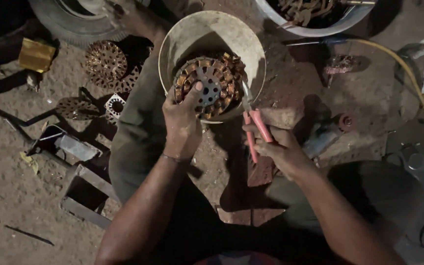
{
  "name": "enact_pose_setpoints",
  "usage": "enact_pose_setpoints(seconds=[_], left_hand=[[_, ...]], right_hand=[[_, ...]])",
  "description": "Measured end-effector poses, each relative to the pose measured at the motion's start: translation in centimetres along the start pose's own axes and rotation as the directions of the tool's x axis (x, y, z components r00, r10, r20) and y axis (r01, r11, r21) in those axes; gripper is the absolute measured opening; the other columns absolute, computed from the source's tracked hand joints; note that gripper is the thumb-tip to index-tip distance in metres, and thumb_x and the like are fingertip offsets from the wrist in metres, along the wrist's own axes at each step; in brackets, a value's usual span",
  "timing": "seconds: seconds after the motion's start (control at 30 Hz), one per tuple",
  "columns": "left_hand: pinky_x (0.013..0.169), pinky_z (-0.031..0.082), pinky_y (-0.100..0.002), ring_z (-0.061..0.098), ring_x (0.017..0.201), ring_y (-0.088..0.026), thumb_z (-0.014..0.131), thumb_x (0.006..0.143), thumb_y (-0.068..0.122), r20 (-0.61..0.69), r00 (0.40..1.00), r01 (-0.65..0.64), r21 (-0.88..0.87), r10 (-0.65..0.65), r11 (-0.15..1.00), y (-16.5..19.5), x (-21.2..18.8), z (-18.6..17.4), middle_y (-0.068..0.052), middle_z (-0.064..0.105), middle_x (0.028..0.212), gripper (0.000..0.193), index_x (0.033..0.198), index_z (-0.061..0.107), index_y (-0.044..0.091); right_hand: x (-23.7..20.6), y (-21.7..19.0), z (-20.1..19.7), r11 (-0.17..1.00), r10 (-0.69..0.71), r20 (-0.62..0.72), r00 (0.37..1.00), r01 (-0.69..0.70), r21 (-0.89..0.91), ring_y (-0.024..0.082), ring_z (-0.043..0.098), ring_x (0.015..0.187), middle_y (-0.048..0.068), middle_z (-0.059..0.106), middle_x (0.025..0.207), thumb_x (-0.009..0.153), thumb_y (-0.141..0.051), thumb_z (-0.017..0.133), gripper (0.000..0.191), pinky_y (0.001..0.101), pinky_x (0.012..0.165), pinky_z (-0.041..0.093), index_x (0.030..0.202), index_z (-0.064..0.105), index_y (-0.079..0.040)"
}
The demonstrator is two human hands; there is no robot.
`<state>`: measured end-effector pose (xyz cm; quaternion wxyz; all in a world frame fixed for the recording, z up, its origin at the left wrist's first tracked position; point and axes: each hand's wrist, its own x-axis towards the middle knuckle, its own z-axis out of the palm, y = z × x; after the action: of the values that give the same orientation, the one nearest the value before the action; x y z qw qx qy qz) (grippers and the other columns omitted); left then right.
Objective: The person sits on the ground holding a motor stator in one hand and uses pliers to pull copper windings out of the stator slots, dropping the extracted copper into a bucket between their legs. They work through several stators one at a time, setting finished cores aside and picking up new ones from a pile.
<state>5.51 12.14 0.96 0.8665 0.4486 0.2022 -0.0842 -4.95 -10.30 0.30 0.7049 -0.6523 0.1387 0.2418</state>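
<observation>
Copper-wound stator (pixel 211 87) over pale bucket (pixel 182 37)

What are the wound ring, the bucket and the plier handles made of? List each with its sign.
Wound ring: likely grey steel core with copper coils, orange metallic sheen.
Bucket: probably plastic, matte cream, dusty.
Plier handles: seemingly pink plastic or rubber sleeves, smooth, dull.

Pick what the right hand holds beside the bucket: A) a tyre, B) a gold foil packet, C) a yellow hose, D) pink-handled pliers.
D: the right hand grips the pink-handled pliers, their tip pointing at the copper-wound stator that the left hand steadies over the pale bucket.
</observation>
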Motion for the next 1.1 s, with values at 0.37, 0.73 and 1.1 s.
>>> enact_pose_setpoints(seconds=[0.37, 0.73, 1.1], left_hand=[[0.089, 0.058, -0.027, 0.067, 0.097, -0.011, 0.077, 0.094, 0.001, 0.142, 0.975, -0.183, 0.08, 0.171, 0.98, -0.5, 0.1, -0.6, -0.007, 0.072, 0.113, 0.037, 0.128, 0.063, -0.007], [0.078, 0.051, -0.021, 0.058, 0.088, -0.005, 0.08, 0.1, 0.002, 0.352, 0.905, -0.367, 0.362, 0.239, 0.857, 0.8, -0.7, -1.0, 0.0, 0.068, 0.098, 0.023, 0.116, 0.066, -0.005], [0.094, 0.057, -0.026, 0.069, 0.105, -0.01, 0.078, 0.093, 0.006, 0.425, 0.903, -0.207, 0.292, 0.067, 0.934, 2.2, -0.1, -0.1, -0.005, 0.074, 0.117, 0.04, 0.128, 0.062, -0.003]], right_hand=[[-1.6, -2.4, -0.1, 0.879, -0.127, 0.407, 0.905, -0.087, 0.468, 0.043, 0.059, 0.13, 0.031, 0.052, 0.146, 0.091, -0.014, 0.066, 0.077, 0.0545, 0.102, 0.057, 0.156, 0.032, 0.01], [-1.3, 0.5, -1.7, 0.732, -0.3, 0.565, 0.769, -0.195, 0.653, 0.032, 0.073, 0.103, 0.023, 0.069, 0.108, 0.115, -0.026, 0.059, 0.031, 0.0459, 0.091, 0.062, 0.119, 0.061, 0.005], [-3.0, 1.5, 1.8, 0.991, -0.054, 0.011, 0.998, 0.055, -0.122, 0.007, 0.047, 0.059, -0.003, 0.049, 0.068, 0.092, -0.031, 0.071, 0.03, 0.0281, 0.052, 0.041, 0.096, 0.061, -0.004]])
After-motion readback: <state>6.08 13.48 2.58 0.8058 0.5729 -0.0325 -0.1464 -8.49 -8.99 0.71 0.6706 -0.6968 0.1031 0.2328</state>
